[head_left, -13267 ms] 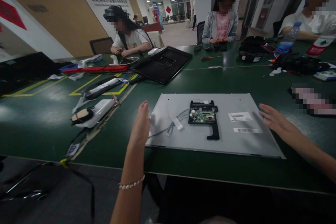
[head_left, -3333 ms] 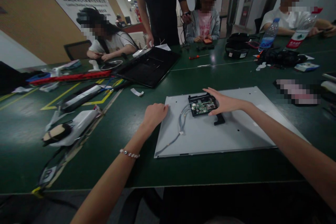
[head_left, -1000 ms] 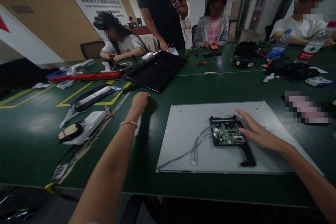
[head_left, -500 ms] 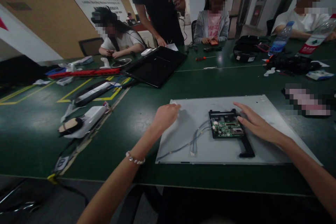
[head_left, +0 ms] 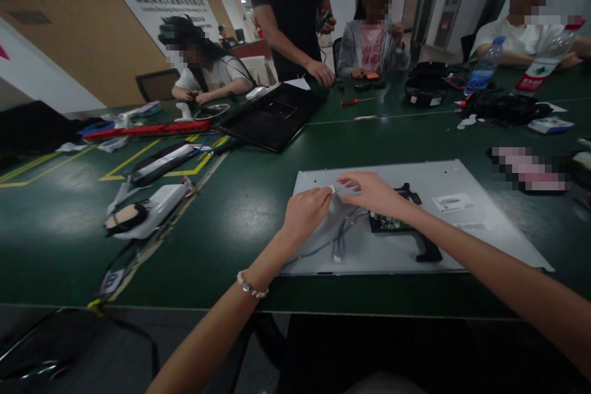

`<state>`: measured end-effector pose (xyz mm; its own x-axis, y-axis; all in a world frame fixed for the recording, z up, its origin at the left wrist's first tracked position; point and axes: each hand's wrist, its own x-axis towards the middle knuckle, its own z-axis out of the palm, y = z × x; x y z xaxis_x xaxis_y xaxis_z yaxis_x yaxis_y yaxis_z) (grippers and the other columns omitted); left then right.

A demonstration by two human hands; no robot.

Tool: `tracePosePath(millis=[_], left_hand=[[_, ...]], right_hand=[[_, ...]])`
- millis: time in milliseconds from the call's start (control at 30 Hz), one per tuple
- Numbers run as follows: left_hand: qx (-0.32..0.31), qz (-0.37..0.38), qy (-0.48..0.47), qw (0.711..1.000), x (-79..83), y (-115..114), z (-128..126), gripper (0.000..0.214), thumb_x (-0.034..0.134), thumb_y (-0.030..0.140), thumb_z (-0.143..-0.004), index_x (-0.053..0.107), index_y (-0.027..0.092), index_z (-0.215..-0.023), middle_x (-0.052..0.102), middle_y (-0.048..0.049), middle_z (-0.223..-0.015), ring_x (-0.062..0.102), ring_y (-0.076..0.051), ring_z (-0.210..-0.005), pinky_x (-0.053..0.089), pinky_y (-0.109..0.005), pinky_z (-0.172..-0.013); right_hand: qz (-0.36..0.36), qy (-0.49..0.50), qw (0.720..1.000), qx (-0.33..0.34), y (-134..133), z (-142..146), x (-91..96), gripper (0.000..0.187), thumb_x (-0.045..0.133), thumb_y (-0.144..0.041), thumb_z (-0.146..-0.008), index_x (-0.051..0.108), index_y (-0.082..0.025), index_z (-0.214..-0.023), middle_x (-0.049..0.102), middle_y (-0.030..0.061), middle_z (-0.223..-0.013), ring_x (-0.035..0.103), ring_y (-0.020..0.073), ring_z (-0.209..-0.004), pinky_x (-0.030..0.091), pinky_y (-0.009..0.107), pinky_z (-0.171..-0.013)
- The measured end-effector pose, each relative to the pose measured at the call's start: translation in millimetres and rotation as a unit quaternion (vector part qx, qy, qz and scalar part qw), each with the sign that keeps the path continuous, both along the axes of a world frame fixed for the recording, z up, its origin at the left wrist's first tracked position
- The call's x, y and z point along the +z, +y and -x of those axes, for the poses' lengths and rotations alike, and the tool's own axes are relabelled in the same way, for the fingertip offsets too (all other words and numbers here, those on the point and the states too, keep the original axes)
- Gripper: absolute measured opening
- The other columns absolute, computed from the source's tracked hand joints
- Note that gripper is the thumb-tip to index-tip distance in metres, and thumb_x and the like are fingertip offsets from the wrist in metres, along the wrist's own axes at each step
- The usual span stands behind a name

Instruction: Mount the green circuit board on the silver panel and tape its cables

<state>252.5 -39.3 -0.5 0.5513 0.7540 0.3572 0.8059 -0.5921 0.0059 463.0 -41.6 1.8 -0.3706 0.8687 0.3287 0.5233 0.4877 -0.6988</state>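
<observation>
A grey metal panel (head_left: 466, 234) lies flat on the green table (head_left: 240, 197) in front of me. A green circuit board in a black bracket (head_left: 392, 221) sits on the panel, with thin wires (head_left: 339, 240) trailing to its left. My left hand (head_left: 307, 212) and my right hand (head_left: 369, 192) meet over the panel's left part. Both pinch a small whitish strip (head_left: 333, 192) between their fingertips. My right forearm crosses over the circuit board and hides part of it.
A black monitor shell (head_left: 272, 117) lies farther back. White and black parts (head_left: 143, 212) and cables lie at the left. A red-handled screwdriver (head_left: 353, 101), black bags (head_left: 427, 89) and bottles (head_left: 482, 74) are across the table. Several people sit or stand at the far side.
My right hand left the circuit board and moved left to meet my left hand. Both hands now pinch the small whitish strip over the panel's left part.
</observation>
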Motion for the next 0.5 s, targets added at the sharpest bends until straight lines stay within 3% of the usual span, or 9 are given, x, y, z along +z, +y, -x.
tracePosePath(millis=[133,233,367,500], left_hand=[[-0.001,-0.002,-0.013,1.000,-2.1,-3,-1,0.031,0.041,0.029,-0.099,0.070,0.019,-0.098,0.074,-0.0073,-0.085,0.066,-0.017,-0.073,0.044,-0.026,-0.065],[-0.008,0.002,0.010,1.000,-2.1,-3,-1,0.031,0.041,0.028,-0.099,0.069,0.018,-0.098,0.073,-0.0073,-0.082,0.065,-0.017,-0.069,0.043,-0.026,-0.063],[-0.030,0.003,0.083,0.996,-0.7,-3,0,0.027,0.041,0.019,-0.096,0.068,0.017,-0.093,0.072,-0.0085,-0.080,0.063,-0.018,-0.068,0.042,-0.029,-0.062],[-0.038,-0.005,0.150,0.988,0.7,-3,0,0.028,0.040,0.012,-0.092,0.067,0.015,-0.085,0.070,-0.0099,-0.076,0.063,-0.020,-0.068,0.043,-0.033,-0.065]], right_hand=[[0.007,0.007,1.000,0.003,11,12,-6.0,0.024,0.062,-0.005,-0.076,0.075,-0.019,-0.091,0.077,0.0044,-0.089,0.072,0.0195,-0.083,0.055,0.032,-0.079],[0.004,0.007,1.000,-0.010,10,8,-6.3,0.023,0.059,-0.004,-0.076,0.075,-0.019,-0.085,0.076,0.0026,-0.081,0.072,0.0188,-0.078,0.055,0.032,-0.076],[-0.023,-0.011,0.999,-0.038,1,-16,1.7,0.022,0.057,-0.009,-0.083,0.076,-0.019,-0.088,0.076,0.0048,-0.088,0.071,0.0197,-0.081,0.055,0.033,-0.078],[-0.110,-0.155,0.973,-0.128,-7,-62,6.5,0.023,0.054,-0.016,-0.088,0.075,-0.018,-0.096,0.075,0.0082,-0.099,0.069,0.0253,-0.092,0.052,0.039,-0.084]])
